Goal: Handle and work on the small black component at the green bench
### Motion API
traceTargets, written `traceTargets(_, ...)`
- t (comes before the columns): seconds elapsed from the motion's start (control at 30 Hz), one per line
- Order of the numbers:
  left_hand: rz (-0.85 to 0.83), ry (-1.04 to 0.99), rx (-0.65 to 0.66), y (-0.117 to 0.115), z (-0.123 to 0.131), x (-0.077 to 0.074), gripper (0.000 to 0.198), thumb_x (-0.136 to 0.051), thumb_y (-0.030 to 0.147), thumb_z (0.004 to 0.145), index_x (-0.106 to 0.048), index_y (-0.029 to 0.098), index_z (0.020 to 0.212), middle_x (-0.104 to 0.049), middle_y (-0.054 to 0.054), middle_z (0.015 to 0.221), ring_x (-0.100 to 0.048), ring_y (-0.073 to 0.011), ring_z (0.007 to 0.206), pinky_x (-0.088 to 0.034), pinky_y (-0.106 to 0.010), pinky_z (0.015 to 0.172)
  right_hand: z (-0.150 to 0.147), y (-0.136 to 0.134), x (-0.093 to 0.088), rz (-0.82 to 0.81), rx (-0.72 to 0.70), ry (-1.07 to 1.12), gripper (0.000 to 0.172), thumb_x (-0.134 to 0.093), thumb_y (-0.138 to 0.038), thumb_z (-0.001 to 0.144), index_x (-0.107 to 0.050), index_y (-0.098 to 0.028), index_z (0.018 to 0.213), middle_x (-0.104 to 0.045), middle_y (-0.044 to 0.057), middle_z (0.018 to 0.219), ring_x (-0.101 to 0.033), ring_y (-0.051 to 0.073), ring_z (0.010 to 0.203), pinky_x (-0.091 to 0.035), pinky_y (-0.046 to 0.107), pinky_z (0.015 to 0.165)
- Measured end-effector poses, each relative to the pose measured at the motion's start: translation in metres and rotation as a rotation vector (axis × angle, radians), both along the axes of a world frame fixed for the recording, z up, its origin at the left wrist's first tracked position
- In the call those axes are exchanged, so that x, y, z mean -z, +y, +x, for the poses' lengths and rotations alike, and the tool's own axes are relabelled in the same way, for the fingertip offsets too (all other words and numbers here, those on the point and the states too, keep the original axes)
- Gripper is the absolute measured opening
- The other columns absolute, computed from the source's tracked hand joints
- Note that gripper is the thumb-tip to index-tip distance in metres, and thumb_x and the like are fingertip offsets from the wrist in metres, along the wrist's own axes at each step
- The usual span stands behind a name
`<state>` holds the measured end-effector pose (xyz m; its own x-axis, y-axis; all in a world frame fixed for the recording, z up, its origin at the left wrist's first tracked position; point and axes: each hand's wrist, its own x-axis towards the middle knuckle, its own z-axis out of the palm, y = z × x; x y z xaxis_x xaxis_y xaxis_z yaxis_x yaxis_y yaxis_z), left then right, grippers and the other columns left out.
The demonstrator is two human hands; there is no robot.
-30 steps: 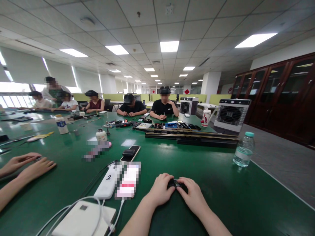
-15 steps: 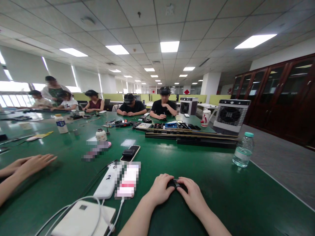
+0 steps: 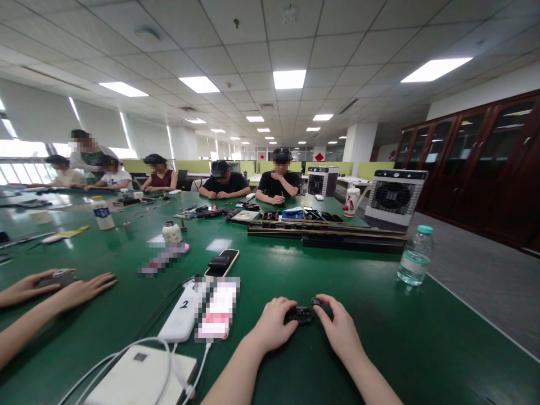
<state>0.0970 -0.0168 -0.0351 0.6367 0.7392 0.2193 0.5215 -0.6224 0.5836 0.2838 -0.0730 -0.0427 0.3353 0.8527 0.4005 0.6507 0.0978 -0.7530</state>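
Observation:
My left hand [image 3: 275, 322] is closed on the left end of a small dark device [image 3: 302, 315] that rests on the green table. The device looks like an opened black casing with fine parts inside; its exact kind is too small to tell. Just to its right, my right hand [image 3: 338, 324] pinches a small dark piece [image 3: 315, 302] between thumb and fingertips. A narrow gap separates this piece from the device. Both forearms lie along the near side of the table.
Left of my hands lie a phone with a blurred screen [image 3: 219, 308], a white power bank [image 3: 182, 311], a cream box [image 3: 141, 376] and cables. A water bottle [image 3: 416, 256] stands right, near the table edge. Black rails [image 3: 350, 244] lie beyond. A neighbour's hands [image 3: 80, 292] are at far left.
My right hand has moved slightly away from the device, with the small dark piece now in its fingers. The neighbour's hands have shifted, and a grey object shows in one.

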Motion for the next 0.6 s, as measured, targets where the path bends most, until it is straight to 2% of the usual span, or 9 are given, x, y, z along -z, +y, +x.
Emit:
traceTargets(0.37, -0.015, 0.031, -0.005, -0.0025, -0.0004, -0.0063, 0.043, -0.052, 0.027, 0.077, -0.056, 0.019, 0.12, -0.058, -0.007, 0.116, -0.049, -0.0231, 0.109, -0.037, -0.033, 0.096, 0.009, -0.0001, -0.0019, 0.04, 0.113, 0.037, 0.035, -0.051, -0.043, 0.078, -0.062, -0.021, 0.102, -0.068, 0.009, 0.102, -0.063, 0.025, 0.099, -0.049, 0.042, 0.089)
traceTargets(0.6, -0.006, 0.026, -0.002, -0.0014, -0.001, -0.004, 0.043, -0.052, 0.026, 0.078, -0.056, 0.019, 0.12, -0.059, -0.007, 0.116, -0.049, -0.0231, 0.108, -0.037, -0.033, 0.096, 0.0072, -0.001, -0.0024, 0.057, 0.092, -0.021, 0.031, -0.051, -0.042, 0.078, -0.064, -0.023, 0.099, -0.069, 0.008, 0.101, -0.062, 0.024, 0.099, -0.048, 0.042, 0.09)
